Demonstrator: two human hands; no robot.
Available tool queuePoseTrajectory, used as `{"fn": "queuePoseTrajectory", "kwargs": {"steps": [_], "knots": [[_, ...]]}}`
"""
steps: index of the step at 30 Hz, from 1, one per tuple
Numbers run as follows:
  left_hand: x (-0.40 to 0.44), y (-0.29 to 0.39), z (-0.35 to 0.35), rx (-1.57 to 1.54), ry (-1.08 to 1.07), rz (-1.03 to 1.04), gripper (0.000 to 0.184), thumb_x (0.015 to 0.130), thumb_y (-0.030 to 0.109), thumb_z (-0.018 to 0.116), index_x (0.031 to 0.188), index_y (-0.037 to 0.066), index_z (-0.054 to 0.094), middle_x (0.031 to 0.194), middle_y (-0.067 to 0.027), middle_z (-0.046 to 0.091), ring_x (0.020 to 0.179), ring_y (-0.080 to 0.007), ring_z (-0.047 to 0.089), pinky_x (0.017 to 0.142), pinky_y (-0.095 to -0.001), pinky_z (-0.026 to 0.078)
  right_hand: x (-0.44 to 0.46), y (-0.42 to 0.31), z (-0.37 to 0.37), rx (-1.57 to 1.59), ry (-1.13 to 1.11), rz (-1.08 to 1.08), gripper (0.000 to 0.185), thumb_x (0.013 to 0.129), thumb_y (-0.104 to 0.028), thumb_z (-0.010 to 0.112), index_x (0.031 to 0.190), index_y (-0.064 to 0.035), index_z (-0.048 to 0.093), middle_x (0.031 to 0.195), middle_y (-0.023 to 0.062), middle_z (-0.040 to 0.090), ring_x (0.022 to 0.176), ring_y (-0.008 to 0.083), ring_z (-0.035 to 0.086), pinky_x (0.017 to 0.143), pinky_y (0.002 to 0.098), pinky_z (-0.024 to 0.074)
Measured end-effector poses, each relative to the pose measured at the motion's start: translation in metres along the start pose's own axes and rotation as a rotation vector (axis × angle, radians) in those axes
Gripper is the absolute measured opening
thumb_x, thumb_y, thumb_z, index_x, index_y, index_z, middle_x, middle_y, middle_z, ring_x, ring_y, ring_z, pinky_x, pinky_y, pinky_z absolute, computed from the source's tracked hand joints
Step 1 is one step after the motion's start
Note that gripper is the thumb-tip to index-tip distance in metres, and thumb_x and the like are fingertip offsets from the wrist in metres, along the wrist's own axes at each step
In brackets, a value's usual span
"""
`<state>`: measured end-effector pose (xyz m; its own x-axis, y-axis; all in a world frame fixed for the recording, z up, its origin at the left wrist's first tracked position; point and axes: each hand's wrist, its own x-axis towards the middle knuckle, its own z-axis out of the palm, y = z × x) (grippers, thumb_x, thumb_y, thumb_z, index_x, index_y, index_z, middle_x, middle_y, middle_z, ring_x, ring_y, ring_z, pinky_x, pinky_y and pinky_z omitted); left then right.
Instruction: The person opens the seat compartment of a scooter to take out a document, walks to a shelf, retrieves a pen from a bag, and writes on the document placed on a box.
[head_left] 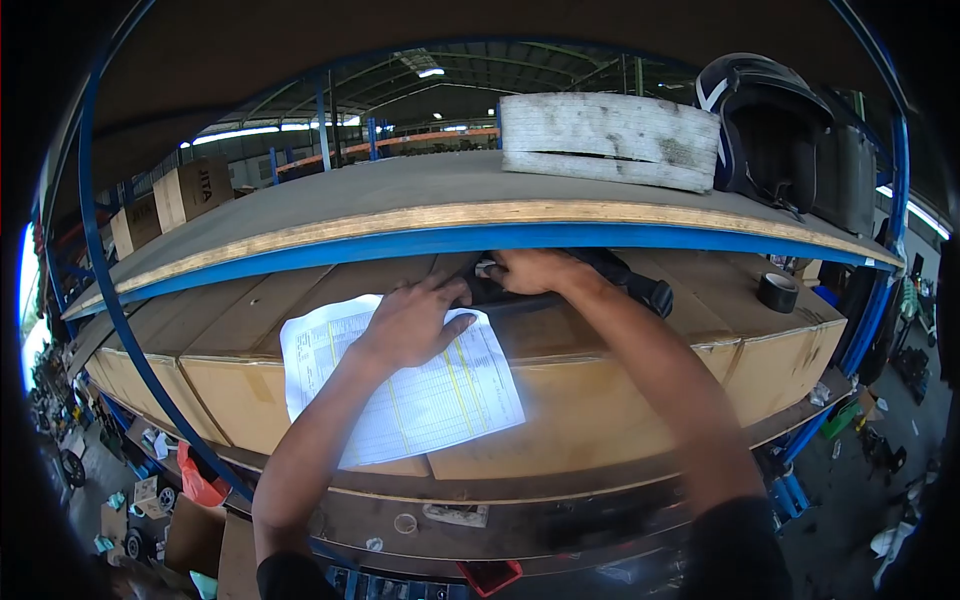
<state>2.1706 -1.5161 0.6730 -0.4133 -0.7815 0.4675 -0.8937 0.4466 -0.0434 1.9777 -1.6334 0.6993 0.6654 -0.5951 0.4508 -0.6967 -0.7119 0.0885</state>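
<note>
Left hand (408, 325) is lying open over the printed sheet (430, 400), its fingers loosely bent and its thumb apart, while the right hand (540, 272) is reaching under the upper shelf (400, 195) to the dark item (650, 292). The right fingers are bending inward at that item, but whether they are gripping it, I cannot tell.

The sheet is resting on the closed cartons (530, 420), its near part hanging down over their front edge. As for progress, the sheet is already lying spread out and both hands are working close together at the dark item's left end; that handling seems to be under way rather than finished. How much is remaining, the view is not showing.

The sheet's yellow lines are running from its far side toward the person, slanting slightly right; its long axis is hard to judge, since it is bending over the edge. The dark item is lying roughly crosswise, one end pointing right, toward the tape roll (778, 292), which is sitting well apart.
</note>
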Motion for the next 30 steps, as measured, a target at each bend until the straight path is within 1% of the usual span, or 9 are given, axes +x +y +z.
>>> {"fn": "queuePoseTrajectory", "kwargs": {"steps": [2,8,12,14,18,20,24,26,30], "knots": [[0.001,0.0,-0.001,0.001,-0.004,-0.012,0.033,0.094,0.041,0.056,0.11,0.012,0.057,0.112,-0.0131,0.057,0.102,-0.033,0.06,0.09,-0.0468,0.044,0.002,-0.003,-0.012,0.121,-0.185,0.168,0.049,0.088,-0.04,0.059,0.117,-0.0019,0.062,0.121,0.0228,0.061,0.115,0.0368,0.056,0.099,0.0423,0.0435],[0.003,-0.005,0.004,-0.016,0.003,0.004,0.034,0.093,0.041,0.057,0.111,0.012,0.057,0.115,-0.0135,0.058,0.1,-0.0335,0.061,0.091,-0.0458,0.044,0.004,0.003,-0.003,0.222,-0.298,0.268,0.052,0.085,-0.04,0.062,0.123,-0.0046,0.06,0.124,0.0229,0.059,0.115,0.037,0.056,0.097,0.0424,0.0438],[0.004,-0.003,0.001,-0.017,0.004,0.002,0.035,0.093,0.041,0.057,0.111,0.011,0.058,0.115,-0.0138,0.058,0.1,-0.0334,0.061,0.091,-0.0456,0.044,0.015,0.017,0.01,0.444,-0.103,0.276,0.051,0.084,-0.037,0.063,0.124,-0.005,0.06,0.126,0.0228,0.059,0.117,0.0367,0.055,0.1,0.0434,0.0425],[0.005,-0.005,0.003,-0.026,0.011,0.016,0.035,0.093,0.041,0.057,0.111,0.011,0.058,0.114,-0.0139,0.059,0.1,-0.0332,0.061,0.091,-0.0456,0.044,0.021,0.02,0.018,-0.016,-0.019,0.182,0.051,0.083,-0.035,0.064,0.125,-0.006,0.06,0.129,0.022,0.057,0.12,0.036,0.054,0.102,0.0434,0.0406],[0.003,-0.004,0.003,-0.023,-0.004,0.027,0.034,0.094,0.04,0.057,0.11,0.011,0.057,0.112,-0.0137,0.059,0.101,-0.0321,0.061,0.091,-0.0459,0.044,0.029,0.003,0.007,-0.173,-0.153,0.296,0.051,0.082,-0.032,0.066,0.124,-0.0046,0.06,0.133,0.0211,0.055,0.123,0.0356,0.052,0.104,0.0425,0.0397],[0.001,-0.006,0.004,-0.017,-0.01,0.012,0.034,0.094,0.04,0.056,0.11,0.011,0.057,0.112,-0.0134,0.059,0.102,-0.0315,0.06,0.091,-0.0461,0.044,0.035,-0.008,0.002,-0.216,-0.416,0.276,0.054,0.081,-0.028,0.068,0.127,-0.0016,0.057,0.136,0.0218,0.052,0.126,0.0368,0.05,0.106,0.0425,0.0383],[0.0,-0.014,0.009,-0.025,0.02,0.009,0.033,0.094,0.039,0.056,0.109,0.01,0.057,0.112,-0.0127,0.06,0.103,-0.0311,0.061,0.091,-0.0466,0.045,0.032,-0.01,0.019,-0.335,-0.223,0.203,0.053,0.082,-0.023,0.068,0.127,0.0012,0.056,0.134,0.0237,0.052,0.125,0.0379,0.049,0.106,0.0425,0.0389],[0.001,-0.016,0.007,-0.036,0.022,0.006,0.033,0.094,0.039,0.056,0.109,0.01,0.057,0.111,-0.0133,0.06,0.101,-0.0325,0.062,0.089,-0.0468,0.046,0.025,-0.007,0.024,-0.234,0.082,0.108,0.05,0.082,-0.017,0.067,0.126,0.002,0.055,0.13,0.0257,0.054,0.123,0.0384,0.051,0.105,0.0431,0.0397],[0.003,-0.015,0.006,-0.037,0.041,-0.02,0.033,0.093,0.038,0.058,0.108,0.009,0.059,0.111,-0.015,0.061,0.099,-0.0345,0.062,0.088,-0.0469,0.047,0.015,-0.013,0.016,-0.24,0.151,0.058,0.047,0.081,-0.014,0.067,0.123,0.0026,0.056,0.126,0.0269,0.056,0.12,0.0389,0.053,0.103,0.0435,0.0413]]}}
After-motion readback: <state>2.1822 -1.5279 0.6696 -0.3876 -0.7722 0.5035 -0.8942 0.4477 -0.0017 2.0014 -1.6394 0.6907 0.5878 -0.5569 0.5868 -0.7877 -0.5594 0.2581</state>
